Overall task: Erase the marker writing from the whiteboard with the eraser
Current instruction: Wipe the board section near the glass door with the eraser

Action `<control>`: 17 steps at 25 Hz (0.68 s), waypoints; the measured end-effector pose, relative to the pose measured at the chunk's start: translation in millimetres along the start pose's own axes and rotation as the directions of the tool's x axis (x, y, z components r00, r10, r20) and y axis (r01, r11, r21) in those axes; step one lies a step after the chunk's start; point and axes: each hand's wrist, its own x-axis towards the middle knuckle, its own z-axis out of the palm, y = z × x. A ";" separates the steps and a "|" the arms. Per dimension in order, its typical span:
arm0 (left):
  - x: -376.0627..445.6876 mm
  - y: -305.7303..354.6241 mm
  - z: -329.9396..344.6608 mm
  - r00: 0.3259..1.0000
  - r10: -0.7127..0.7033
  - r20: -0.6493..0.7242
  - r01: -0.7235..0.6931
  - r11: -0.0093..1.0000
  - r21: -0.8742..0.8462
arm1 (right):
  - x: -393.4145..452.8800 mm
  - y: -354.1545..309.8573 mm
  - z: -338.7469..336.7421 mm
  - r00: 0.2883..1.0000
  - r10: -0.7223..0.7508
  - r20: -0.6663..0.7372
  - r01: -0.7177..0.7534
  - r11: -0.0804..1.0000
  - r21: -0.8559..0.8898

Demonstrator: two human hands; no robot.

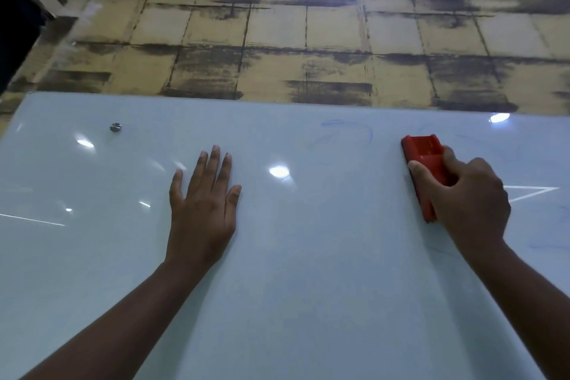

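Head view: one view only, looking along a glossy whiteboard (293,256) with two bare hands on it.
Whiteboard: one board, filling the lower part of the view; its far edge is meeting a yellow tiled wall (308,34) streaked with dark smudges.
Left hand: the left hand (203,203) is lying flat on the board near the middle, fingers straight and slightly spread, holding nothing.
Right hand: the right hand (462,197) is gripping the eraser, with fingers curling over its top and the thumb pressing against its left side.
Eraser: one red eraser (424,160) is sitting against the board toward the right edge, its far end sticking out beyond the fingers and its near end showing below the hand.
Marker writing: faint blue marker writing (348,131) is showing near the far edge, between the two hands and just left of the eraser; more faint blue traces (546,246) are lying near the right edge. Too pale to read or count.
Mounting stud: one round metal stud (115,127) is sitting near the far left corner of the board.
Reflections: several bright light spots (279,171) are glinting on the board surface.
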 end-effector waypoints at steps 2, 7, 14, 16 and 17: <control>-1.1 2.2 1.0 1.000 0.004 0.001 -0.004 1.000 0.003 | 1.9 -9.7 14.2 0.998 0.018 -0.068 -0.019 1.000 -0.018; -2.6 -0.2 2.5 1.000 0.011 -0.017 -0.012 1.000 -0.008 | -3.9 -87.7 58.9 0.994 -0.028 -0.108 0.025 0.999 -0.027; -0.1 -2.9 1.9 0.999 0.042 -0.035 -0.042 0.999 -0.019 | -71.5 -196.7 108.2 0.861 -0.503 -0.078 0.504 0.863 -0.001; 0.1 -4.8 0.6 0.999 0.037 -0.038 -0.038 0.999 -0.017 | -54.5 -195.0 109.3 0.828 -0.556 -0.071 0.552 0.831 -0.061; -0.6 -5.0 0.6 0.999 0.034 -0.042 -0.035 0.999 -0.013 | -40.4 -188.5 106.7 0.837 -0.542 -0.073 0.537 0.840 -0.079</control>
